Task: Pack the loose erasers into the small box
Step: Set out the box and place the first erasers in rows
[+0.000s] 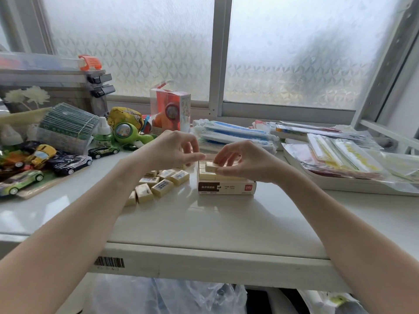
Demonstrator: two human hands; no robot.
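Item: small white-and-brown cardboard box (226,188), sitting at centre of the white tabletop (204,223). I am reading a red "deli" logo on the right of its near face; the brown panel's print is too small to read. Contents: rows of cream rectangular erasers filling it to the rim.

Item: one cream eraser (212,167), which my right hand (240,160) is pinching between thumb and fingers just above the packed rows. My left hand (169,149) is reaching its thumb tip to that eraser, other fingers loosely curled, holding nothing.

Item: pile of loose cream erasers in printed wrappers (158,183), lying just left of the box.

Item: barcode sticker (109,262), showing on the near table edge.

Item: toy cars (68,163), lying far left.
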